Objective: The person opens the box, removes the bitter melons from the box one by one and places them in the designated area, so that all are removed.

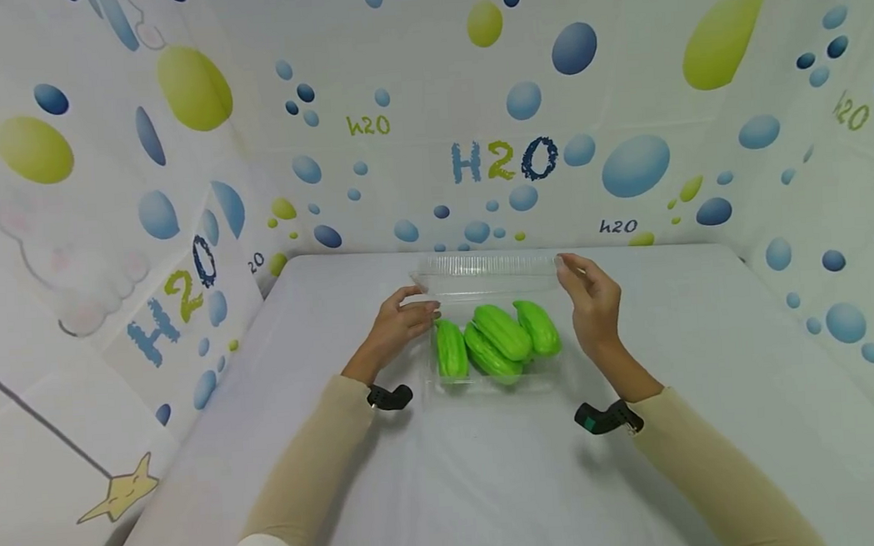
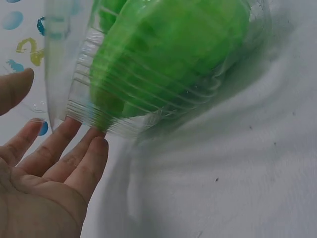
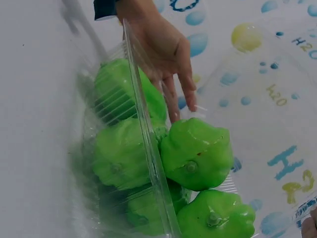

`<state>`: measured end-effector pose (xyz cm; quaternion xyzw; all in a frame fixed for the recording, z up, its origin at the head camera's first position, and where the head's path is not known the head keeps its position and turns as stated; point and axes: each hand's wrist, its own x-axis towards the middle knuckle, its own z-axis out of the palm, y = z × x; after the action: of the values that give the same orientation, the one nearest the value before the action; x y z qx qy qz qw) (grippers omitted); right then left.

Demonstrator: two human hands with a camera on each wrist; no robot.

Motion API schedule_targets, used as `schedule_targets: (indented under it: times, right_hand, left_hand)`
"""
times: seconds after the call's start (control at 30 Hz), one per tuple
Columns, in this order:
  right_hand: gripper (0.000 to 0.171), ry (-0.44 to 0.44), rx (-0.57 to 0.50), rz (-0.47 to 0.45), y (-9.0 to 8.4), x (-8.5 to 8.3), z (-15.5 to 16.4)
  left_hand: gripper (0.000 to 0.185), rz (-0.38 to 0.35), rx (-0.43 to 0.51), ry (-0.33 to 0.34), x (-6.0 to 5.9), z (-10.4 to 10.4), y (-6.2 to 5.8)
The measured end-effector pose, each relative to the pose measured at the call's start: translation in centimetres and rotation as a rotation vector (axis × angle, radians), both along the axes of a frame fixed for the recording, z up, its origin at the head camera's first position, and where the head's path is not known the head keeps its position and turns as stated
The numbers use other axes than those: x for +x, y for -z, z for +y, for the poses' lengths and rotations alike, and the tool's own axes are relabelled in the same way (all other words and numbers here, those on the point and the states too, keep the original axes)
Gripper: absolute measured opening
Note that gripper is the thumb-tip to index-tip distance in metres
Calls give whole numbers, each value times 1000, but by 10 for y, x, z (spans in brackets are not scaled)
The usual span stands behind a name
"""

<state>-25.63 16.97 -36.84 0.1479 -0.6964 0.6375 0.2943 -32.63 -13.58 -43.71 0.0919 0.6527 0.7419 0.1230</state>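
Observation:
A clear plastic clamshell box [image 1: 500, 386] sits on the white table, its ribbed lid [image 1: 483, 283] raised at the far side. Several bright green, ridged, oblong fruits [image 1: 495, 336] lie inside. At the box's left side is my left hand [image 1: 402, 321]. Its fingers are fairly straight, with fingertips [image 2: 72, 124] against the ribbed wall, and the thumb [image 2: 17, 89] stands apart. My right hand [image 1: 595, 301] pinches the lid's right corner between thumb and fingers. In the right wrist view only a bit of that hand [image 3: 309, 227] shows at the edge.
White cloth covers the table [image 1: 495, 486]. Behind it hangs a white curtain [image 1: 430, 165] printed with blue and green drops and H2O lettering. Each wrist wears a dark band [image 1: 389, 397] with a camera.

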Motion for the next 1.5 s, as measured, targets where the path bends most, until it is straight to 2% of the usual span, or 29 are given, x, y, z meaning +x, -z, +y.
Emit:
schedule_targets:
  times: [0.1, 0.27, 0.33, 0.47, 0.57, 0.67, 0.8, 1.0, 1.13, 1.27, 1.5]
  right_hand:
    - [35, 16, 22, -17, -5, -3, -1]
    - [38, -21, 3, -37, -4, -15, 2]
    - [37, -28, -18, -64, -3, -21, 3]
    - [38, -42, -61, -165, 10, -39, 10]
    - [40, -103, -61, -256, 23, -49, 17]
    - [45, -182, -28, -334, 31, -50, 22]
    - [56, -264, 4, -388, 42, -52, 23]
    - [65, -296, 2, -435, 59, -54, 21]
    - [65, -327, -34, -467, 68, -53, 19]
    - [59, -356, -38, -459, 74, -51, 16]
    - [57, -392, 47, -523, 81, -46, 11]
  left_hand:
    - [48, 15, -2, -7, -2, 3, 3]
    - [52, 41, -12, -31, -2, 6, 7]
    - [52, 43, -6, -28, 1, 6, 6]
    - [51, 40, 1, 2, 5, 5, 4]
    - [51, 55, -10, 10, 9, 4, 8]
    - [51, 72, -21, -6, 14, 2, 11]
    - [55, 74, -43, -29, 21, -3, 14]
    - [58, 51, 4, -35, 26, -7, 17]
    - [56, 33, 87, -17, 28, -8, 16]
    - [51, 30, 158, 3, 28, -10, 19]
    - [41, 45, 135, -19, 29, -14, 26]
